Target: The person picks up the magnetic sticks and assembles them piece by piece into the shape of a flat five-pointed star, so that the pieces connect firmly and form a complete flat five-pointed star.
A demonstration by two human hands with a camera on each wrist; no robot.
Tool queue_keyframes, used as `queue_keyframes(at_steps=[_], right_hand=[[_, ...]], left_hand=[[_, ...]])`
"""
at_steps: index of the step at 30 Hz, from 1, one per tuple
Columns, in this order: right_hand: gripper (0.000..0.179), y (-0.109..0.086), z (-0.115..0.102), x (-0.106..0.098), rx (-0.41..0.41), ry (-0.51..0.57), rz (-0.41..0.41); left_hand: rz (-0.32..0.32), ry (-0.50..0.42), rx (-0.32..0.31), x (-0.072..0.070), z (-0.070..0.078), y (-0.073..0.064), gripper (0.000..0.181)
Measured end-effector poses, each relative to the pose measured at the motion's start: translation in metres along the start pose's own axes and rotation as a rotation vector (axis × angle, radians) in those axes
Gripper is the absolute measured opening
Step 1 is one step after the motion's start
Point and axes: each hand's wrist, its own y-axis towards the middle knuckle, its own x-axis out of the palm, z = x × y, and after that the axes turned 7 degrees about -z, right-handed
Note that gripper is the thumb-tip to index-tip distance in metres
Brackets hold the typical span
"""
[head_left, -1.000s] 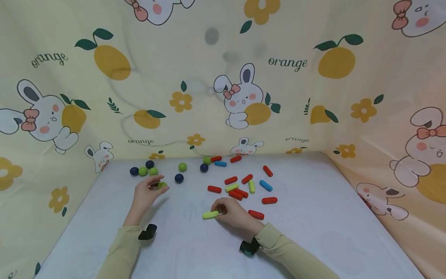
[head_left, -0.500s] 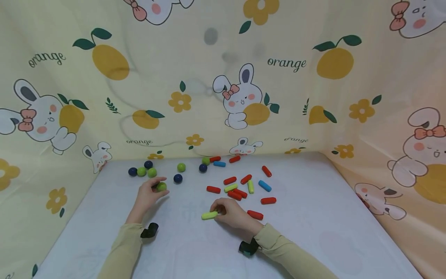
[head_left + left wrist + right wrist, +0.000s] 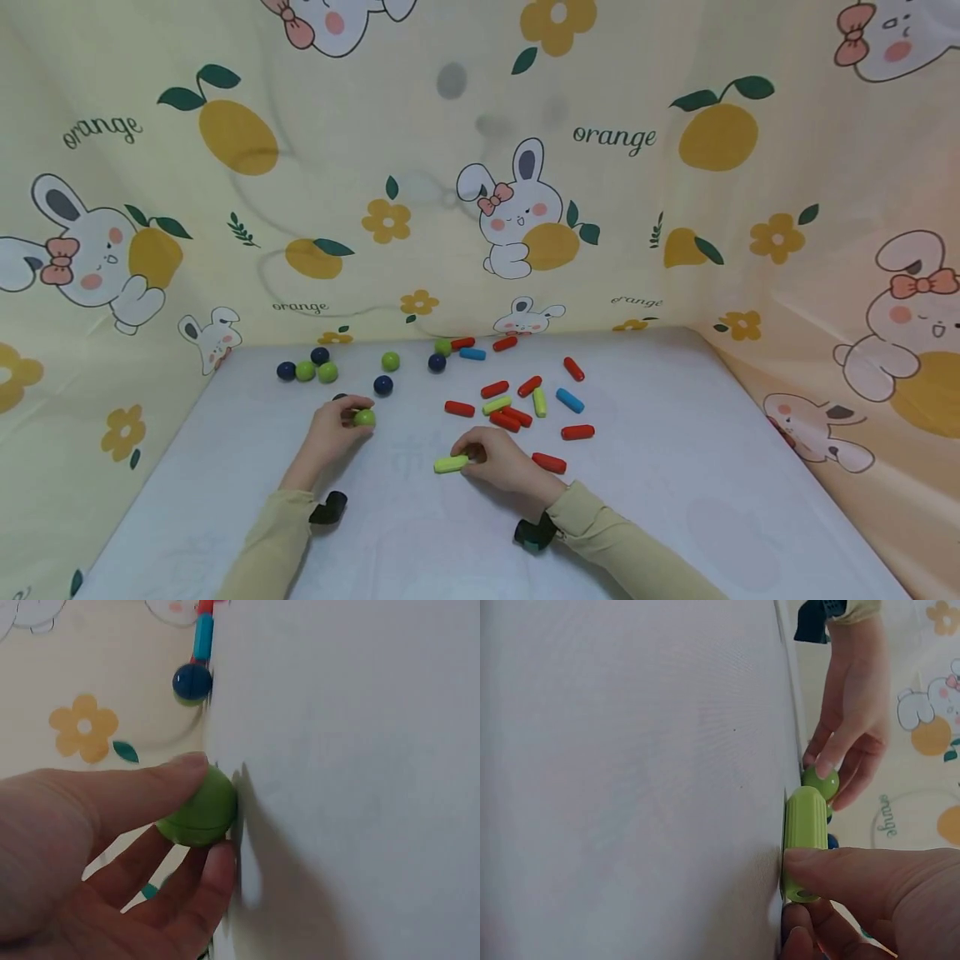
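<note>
My left hand (image 3: 330, 433) pinches a green ball (image 3: 364, 417) between thumb and fingers, low over the white table. Seen close in the left wrist view, the ball (image 3: 202, 817) has a thin seam round it. A short yellow-green ribbed cylinder (image 3: 450, 464) lies sideways in the grip of my right hand (image 3: 506, 465), with its left end sticking out. In the right wrist view its lengthwise grooves show on the cylinder (image 3: 807, 817), right at the table surface. Part of a dark ball (image 3: 340, 397) peeks out behind my left hand.
Green balls (image 3: 327, 372) and dark blue balls (image 3: 383, 385) sit at the back left. Right of centre lie several red cylinders (image 3: 577, 432), blue cylinders (image 3: 570, 400) and more yellow-green cylinders (image 3: 540, 402). A printed curtain (image 3: 420, 250) hangs behind the table (image 3: 675, 517).
My left hand has moved right and a little nearer to me with the green ball, and a dark ball now shows behind it. The right hand stays in place with the cylinder.
</note>
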Motion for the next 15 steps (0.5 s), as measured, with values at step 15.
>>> queue_keyframes(at_steps=[15], right_hand=[[0.024,-0.001,0.001,-0.003,0.029,0.077,0.024]], left_hand=[[-0.139,-0.111,0.014,0.035,0.030,-0.022,0.033]])
